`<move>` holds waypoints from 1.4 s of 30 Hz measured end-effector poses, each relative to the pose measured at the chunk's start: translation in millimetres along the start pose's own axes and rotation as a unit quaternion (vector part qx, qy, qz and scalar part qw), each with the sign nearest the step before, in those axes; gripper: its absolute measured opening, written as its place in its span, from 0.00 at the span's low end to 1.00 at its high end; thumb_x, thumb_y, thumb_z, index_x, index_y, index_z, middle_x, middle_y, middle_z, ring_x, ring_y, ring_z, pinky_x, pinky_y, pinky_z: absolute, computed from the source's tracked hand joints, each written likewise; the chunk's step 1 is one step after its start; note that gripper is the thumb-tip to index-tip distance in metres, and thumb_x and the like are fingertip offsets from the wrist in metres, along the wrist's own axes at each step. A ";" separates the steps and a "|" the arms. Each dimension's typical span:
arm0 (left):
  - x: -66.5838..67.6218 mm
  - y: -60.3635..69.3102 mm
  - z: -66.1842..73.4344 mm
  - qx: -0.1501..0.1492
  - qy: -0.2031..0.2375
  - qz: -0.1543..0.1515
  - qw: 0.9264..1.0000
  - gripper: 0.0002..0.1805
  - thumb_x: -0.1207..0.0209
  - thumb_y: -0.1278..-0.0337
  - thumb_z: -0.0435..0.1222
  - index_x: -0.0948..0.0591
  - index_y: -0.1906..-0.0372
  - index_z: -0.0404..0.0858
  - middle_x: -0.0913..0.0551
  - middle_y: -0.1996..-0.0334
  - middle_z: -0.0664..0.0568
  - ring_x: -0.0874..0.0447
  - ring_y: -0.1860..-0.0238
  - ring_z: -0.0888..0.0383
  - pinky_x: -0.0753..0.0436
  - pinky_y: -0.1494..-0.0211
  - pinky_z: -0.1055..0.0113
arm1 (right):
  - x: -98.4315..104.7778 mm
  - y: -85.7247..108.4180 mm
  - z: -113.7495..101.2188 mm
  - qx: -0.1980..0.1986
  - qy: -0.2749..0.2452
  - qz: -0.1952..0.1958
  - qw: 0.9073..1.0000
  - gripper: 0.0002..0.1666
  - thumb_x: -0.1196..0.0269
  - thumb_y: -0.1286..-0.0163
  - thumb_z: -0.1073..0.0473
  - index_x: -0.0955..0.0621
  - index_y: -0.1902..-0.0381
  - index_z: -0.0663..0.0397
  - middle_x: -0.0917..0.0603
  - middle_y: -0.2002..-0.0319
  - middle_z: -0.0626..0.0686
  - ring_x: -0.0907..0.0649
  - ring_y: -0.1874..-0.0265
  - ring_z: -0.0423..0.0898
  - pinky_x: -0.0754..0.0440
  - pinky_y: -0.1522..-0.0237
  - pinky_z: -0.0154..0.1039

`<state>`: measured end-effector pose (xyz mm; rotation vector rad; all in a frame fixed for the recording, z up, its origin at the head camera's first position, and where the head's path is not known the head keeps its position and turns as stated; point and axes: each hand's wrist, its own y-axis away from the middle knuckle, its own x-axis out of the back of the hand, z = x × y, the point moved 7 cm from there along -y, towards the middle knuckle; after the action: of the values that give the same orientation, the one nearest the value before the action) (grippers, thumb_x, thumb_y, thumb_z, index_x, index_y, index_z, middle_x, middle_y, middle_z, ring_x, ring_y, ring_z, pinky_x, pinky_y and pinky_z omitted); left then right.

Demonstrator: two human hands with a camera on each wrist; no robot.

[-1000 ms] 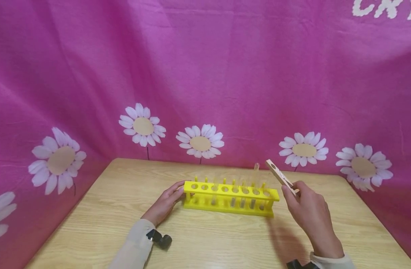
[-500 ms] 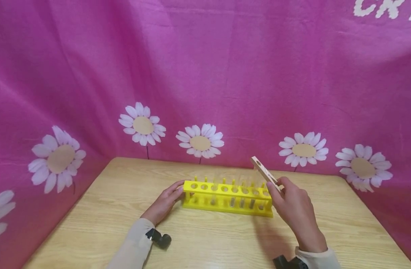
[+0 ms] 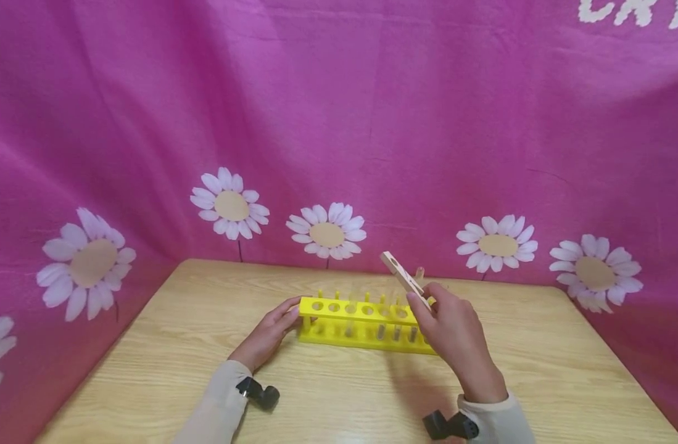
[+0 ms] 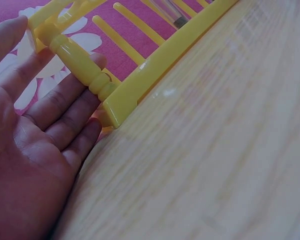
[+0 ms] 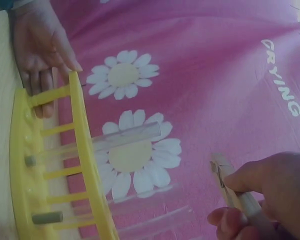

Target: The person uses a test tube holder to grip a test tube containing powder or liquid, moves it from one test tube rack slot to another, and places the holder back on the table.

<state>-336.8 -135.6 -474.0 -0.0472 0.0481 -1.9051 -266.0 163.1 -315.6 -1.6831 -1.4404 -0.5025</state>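
Observation:
A yellow test tube rack (image 3: pixel 350 341) stands on the table, with several clear test tubes (image 5: pixel 132 136) upright in its holes. Some tubes have dark grey-green matter at the bottom. At the rack's left end my left hand (image 3: pixel 266 336) holds on, the thumb at the top bar and the fingers behind the end post (image 4: pixel 77 62). My right hand (image 3: pixel 461 330) pinches a wooden test tube clamp (image 3: pixel 401 271) between thumb and fingers, above the rack's right part. The clamp's tip points up and left, and no tube shows in it. This hand hides the rack's right end in the head view.
The wooden table (image 3: pixel 327 394) ends at a pink cloth backdrop (image 3: pixel 372 123) printed with white daisies. Black camera mounts (image 3: pixel 258 394) sit on both wrists. Bare wood shows in front of the rack and on either side.
My right hand has moved left with the clamp, from beside the rack's right end to over its right part. My left hand stays at the rack's left end.

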 end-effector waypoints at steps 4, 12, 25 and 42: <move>2.4 3.4 -4.8 0.008 0.002 0.004 1.000 0.28 0.50 0.30 0.52 0.32 0.31 0.47 0.35 0.31 0.48 0.34 0.33 0.48 0.45 0.26 0.48 | -6.3 -1.6 -9.4 0.008 -0.004 -0.004 1.000 0.12 0.38 0.32 0.50 0.22 0.62 0.53 0.32 0.89 0.48 0.36 0.92 0.42 0.42 0.91 0.33; -3.8 4.4 -5.0 0.003 0.016 -0.004 1.000 0.27 0.51 0.29 0.50 0.33 0.30 0.45 0.35 0.31 0.47 0.35 0.33 0.47 0.47 0.26 0.47 | -12.7 -2.9 -24.7 0.009 -0.019 -0.005 1.000 0.11 0.37 0.33 0.50 0.20 0.62 0.51 0.32 0.88 0.47 0.36 0.91 0.42 0.42 0.91 0.32; -7.3 -0.6 -0.1 0.004 0.012 -0.010 1.000 0.28 0.52 0.28 0.50 0.34 0.30 0.45 0.34 0.31 0.46 0.33 0.34 0.46 0.46 0.26 0.48 | -23.2 -0.3 -22.4 0.012 -0.027 -0.026 0.999 0.10 0.37 0.33 0.51 0.23 0.68 0.51 0.32 0.89 0.47 0.36 0.91 0.41 0.44 0.91 0.30; -0.9 -0.5 1.1 0.005 -0.008 -0.002 1.000 0.27 0.52 0.28 0.51 0.34 0.29 0.47 0.36 0.30 0.47 0.35 0.33 0.47 0.46 0.26 0.49 | -26.8 0.5 -27.0 0.033 -0.007 -0.022 0.999 0.09 0.37 0.34 0.54 0.23 0.70 0.52 0.32 0.88 0.47 0.35 0.91 0.41 0.41 0.90 0.31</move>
<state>-336.9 -134.7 -472.9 -0.0571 0.0277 -1.9085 -266.6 125.5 -320.8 -1.6094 -1.4909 -0.4621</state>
